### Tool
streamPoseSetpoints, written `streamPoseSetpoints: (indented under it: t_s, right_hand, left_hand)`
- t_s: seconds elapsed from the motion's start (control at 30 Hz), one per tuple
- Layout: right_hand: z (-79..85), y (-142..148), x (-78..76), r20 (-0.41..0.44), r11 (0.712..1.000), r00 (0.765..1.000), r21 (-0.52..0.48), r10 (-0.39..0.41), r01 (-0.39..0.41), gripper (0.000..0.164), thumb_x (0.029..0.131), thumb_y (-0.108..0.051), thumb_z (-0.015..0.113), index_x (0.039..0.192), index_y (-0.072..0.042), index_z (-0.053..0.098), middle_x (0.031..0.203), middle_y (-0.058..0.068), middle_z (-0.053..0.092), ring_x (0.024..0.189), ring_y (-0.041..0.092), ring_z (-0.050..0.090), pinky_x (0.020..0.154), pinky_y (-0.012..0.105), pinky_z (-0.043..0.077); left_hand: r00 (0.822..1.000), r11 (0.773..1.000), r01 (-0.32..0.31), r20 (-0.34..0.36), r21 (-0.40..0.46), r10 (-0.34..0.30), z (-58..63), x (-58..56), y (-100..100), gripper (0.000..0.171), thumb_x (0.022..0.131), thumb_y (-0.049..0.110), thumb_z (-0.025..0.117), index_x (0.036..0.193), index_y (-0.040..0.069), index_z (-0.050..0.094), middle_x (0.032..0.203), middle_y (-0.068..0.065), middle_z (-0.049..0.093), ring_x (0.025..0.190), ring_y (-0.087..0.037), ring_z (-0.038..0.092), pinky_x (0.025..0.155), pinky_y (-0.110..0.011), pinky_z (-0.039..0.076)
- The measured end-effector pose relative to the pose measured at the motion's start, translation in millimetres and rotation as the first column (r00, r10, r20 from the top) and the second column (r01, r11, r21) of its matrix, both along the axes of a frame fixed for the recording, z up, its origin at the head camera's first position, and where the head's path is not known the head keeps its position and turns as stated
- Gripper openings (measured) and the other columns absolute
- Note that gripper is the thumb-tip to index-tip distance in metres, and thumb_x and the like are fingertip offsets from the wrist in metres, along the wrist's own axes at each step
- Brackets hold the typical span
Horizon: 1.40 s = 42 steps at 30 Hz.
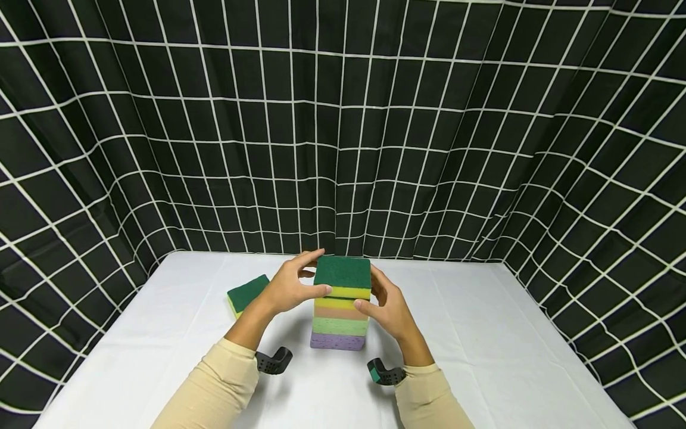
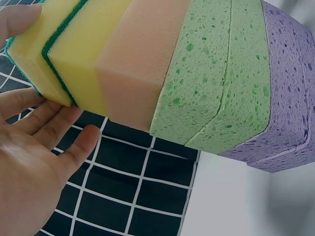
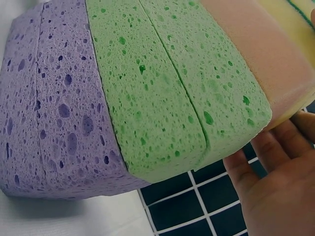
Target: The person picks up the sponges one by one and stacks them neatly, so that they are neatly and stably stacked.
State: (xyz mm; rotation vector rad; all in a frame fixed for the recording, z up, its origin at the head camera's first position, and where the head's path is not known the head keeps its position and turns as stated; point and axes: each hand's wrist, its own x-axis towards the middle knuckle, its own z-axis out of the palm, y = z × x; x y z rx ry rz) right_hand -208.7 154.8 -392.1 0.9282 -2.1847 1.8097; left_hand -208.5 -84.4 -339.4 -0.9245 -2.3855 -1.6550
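A stack of sponges stands upright in front of me. At its base are purple sponges (image 1: 337, 341), then light green sponges (image 1: 340, 326), a peach layer (image 1: 333, 312) and a yellow layer (image 2: 93, 54). On top lies a yellow scrub sponge with a dark green scouring face (image 1: 343, 272) upward. My left hand (image 1: 289, 286) grips this top sponge from the left, thumb on its front face and fingers toward the far side. My right hand (image 1: 392, 304) holds the upper stack from the right, its thumb at the front on the yellow layer below the top sponge.
Another green-and-yellow scrub sponge (image 1: 249, 294) lies on the white table (image 1: 471, 345), left of the stack and partly behind my left forearm. A black curtain with a white grid (image 1: 354, 131) surrounds the table's back and sides. Black wrist cameras (image 1: 274, 361) jut inward from both wrists.
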Motion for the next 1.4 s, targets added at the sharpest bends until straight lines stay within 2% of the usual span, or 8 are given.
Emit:
streamPoseSetpoints:
  t_s: [0.27, 0.53, 0.77, 0.93, 0.97, 1.07, 1.17, 1.4]
  right_hand:
    - [2.2, -0.2, 0.2, -0.013, 1.000, 1.000, -0.012, 0.000, 0.000, 0.071, 0.085, 0.002, 0.063, 0.146, 0.010, 0.027, 0.140, 0.022, 0.044, 0.123, 0.035, 0.045, 0.103, 0.049, 0.035]
    - [16.8, -1.8, 1.6, -0.064, 1.000, 0.998, -0.014, -0.011, 0.010, 0.071, 0.084, 0.008, 0.058, 0.145, 0.015, 0.022, 0.137, 0.033, 0.041, 0.124, 0.043, 0.041, 0.102, 0.050, 0.034]
    - [30.7, -8.7, -1.2, -0.112, 0.999, 0.993, -0.021, -0.038, 0.036, 0.065, 0.084, 0.007, 0.060, 0.142, 0.015, 0.031, 0.136, 0.034, 0.042, 0.126, 0.044, 0.041, 0.102, 0.058, 0.032]
    - [27.6, -10.5, -1.0, -0.075, 0.999, 0.997, -0.019, -0.036, 0.035, 0.057, 0.087, 0.006, 0.060, 0.139, 0.012, 0.039, 0.133, 0.029, 0.047, 0.120, 0.037, 0.048, 0.102, 0.043, 0.038]
    - [27.1, -10.4, -0.4, -0.066, 0.999, 0.997, -0.023, -0.034, 0.033, 0.056, 0.087, 0.006, 0.060, 0.139, 0.013, 0.040, 0.133, 0.029, 0.048, 0.119, 0.037, 0.049, 0.102, 0.040, 0.039]
    - [27.1, -10.4, 0.2, -0.051, 0.999, 0.998, -0.039, -0.029, 0.027, 0.055, 0.087, 0.007, 0.059, 0.138, 0.013, 0.040, 0.132, 0.028, 0.049, 0.117, 0.036, 0.050, 0.100, 0.034, 0.041]
    - [28.8, -9.9, 0.6, -0.046, 0.999, 0.999, -0.044, -0.025, 0.023, 0.055, 0.087, 0.008, 0.059, 0.138, 0.013, 0.040, 0.132, 0.029, 0.049, 0.117, 0.037, 0.050, 0.101, 0.036, 0.040]
    - [27.6, -9.8, -0.7, -0.053, 0.998, 0.999, -0.056, -0.004, 0.001, 0.056, 0.086, 0.010, 0.059, 0.138, 0.015, 0.039, 0.132, 0.030, 0.048, 0.117, 0.038, 0.050, 0.100, 0.031, 0.040]
  left_hand:
    - [1.000, 1.000, 0.008, 0.020, -0.003, -0.008, -1.3, -1.7, -1.8, 0.068, 0.080, 0.001, 0.072, 0.139, -0.011, 0.041, 0.132, -0.025, 0.048, 0.117, -0.038, 0.047, 0.098, -0.051, 0.043]
    - [1.000, 1.000, 0.012, 0.028, -0.018, -0.012, -0.4, -3.0, -2.7, 0.069, 0.080, 0.003, 0.073, 0.139, -0.012, 0.040, 0.131, -0.025, 0.048, 0.117, -0.039, 0.047, 0.097, -0.051, 0.043]
    - [0.998, 1.000, 0.016, 0.054, -0.018, -0.015, -0.8, -1.9, -3.2, 0.069, 0.082, 0.004, 0.071, 0.141, -0.011, 0.039, 0.130, -0.024, 0.049, 0.117, -0.039, 0.048, 0.097, -0.051, 0.043]
    - [0.996, 0.999, 0.019, 0.087, -0.028, -0.016, -0.7, -0.3, -2.6, 0.071, 0.083, 0.007, 0.071, 0.143, -0.009, 0.037, 0.132, -0.023, 0.048, 0.115, -0.039, 0.051, 0.095, -0.049, 0.046]
    - [0.996, 0.999, 0.018, 0.087, -0.031, -0.015, -5.8, -4.3, -3.0, 0.072, 0.083, 0.008, 0.071, 0.144, -0.008, 0.036, 0.132, -0.022, 0.048, 0.116, -0.038, 0.050, 0.095, -0.049, 0.046]
    - [0.998, 0.999, 0.012, 0.062, -0.037, -0.009, -19.7, -15.5, -5.5, 0.076, 0.082, 0.014, 0.073, 0.146, -0.002, 0.036, 0.133, -0.019, 0.050, 0.118, -0.033, 0.050, 0.096, -0.046, 0.045]
    - [1.000, 1.000, 0.006, 0.027, -0.028, -0.005, -31.8, -26.2, -9.7, 0.079, 0.081, 0.020, 0.075, 0.147, 0.003, 0.037, 0.132, -0.015, 0.051, 0.120, -0.028, 0.049, 0.098, -0.045, 0.043]
    - [0.999, 0.999, -0.018, -0.044, 0.041, 0.019, -18.0, -19.1, -21.6, 0.075, 0.081, 0.016, 0.076, 0.145, 0.001, 0.039, 0.130, -0.016, 0.053, 0.121, -0.028, 0.049, 0.099, -0.045, 0.042]
